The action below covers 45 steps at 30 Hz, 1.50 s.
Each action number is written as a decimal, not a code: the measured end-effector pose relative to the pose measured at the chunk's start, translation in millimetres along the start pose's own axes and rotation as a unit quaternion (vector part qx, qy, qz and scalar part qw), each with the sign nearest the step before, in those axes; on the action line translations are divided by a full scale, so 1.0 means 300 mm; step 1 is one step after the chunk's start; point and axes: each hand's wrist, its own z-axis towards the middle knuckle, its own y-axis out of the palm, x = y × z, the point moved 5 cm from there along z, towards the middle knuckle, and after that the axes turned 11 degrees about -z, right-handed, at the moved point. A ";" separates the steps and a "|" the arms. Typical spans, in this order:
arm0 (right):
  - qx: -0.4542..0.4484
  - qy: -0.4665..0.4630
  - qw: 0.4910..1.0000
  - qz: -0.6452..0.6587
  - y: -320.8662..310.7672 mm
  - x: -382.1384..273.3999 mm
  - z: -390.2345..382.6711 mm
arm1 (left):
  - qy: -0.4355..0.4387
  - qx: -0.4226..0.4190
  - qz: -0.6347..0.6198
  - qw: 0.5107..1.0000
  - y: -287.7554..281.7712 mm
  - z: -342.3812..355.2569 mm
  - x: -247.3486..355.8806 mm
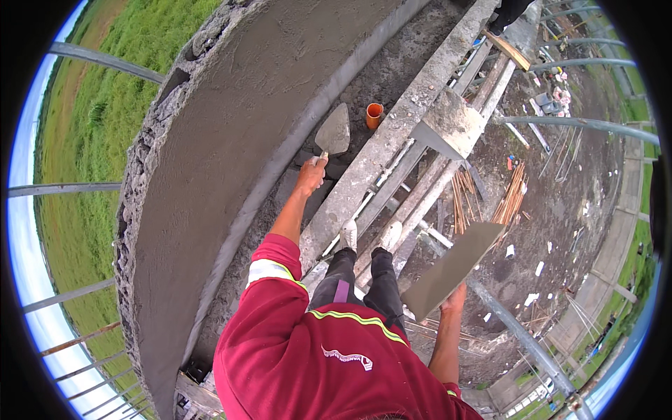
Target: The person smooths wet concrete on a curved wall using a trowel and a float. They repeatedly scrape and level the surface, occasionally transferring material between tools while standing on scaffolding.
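Observation:
My left hand (311,175) is closed round the handle of a pointed trowel (334,129). The trowel's grey blade points away from me, over the gap between the curved wall and the planks. Low on the right, my right hand (455,299) grips a long, flat rectangular plastering float (451,273) from beneath; its grey face shows, while the handle and most of the fingers are hidden. Left of me curves a wall (210,140) coated in smooth grey plaster, with a rough, broken top edge. Just beyond the trowel blade stands an open orange pipe end (374,115).
My shoes rest on scaffold planks and poles (420,196). Ahead lies a mortar-crusted board (451,122). A metal rail (521,336) runs along the right, above ground far below with stacked rods (511,192). A dark-clothed person's part (507,14) shows at the far end.

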 end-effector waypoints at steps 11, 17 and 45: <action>-0.054 -0.026 0.997 0.050 0.134 -0.063 -0.016 | 0.002 -0.029 -0.050 0.998 0.025 -0.221 0.034; -0.059 -0.060 0.995 0.054 0.156 -0.085 -0.031 | -0.004 -0.029 -0.066 0.997 -0.006 -0.330 -0.013; -0.137 -0.034 0.987 -0.074 0.252 -0.066 -0.073 | 0.182 -0.042 -0.198 0.962 -0.220 -0.993 0.314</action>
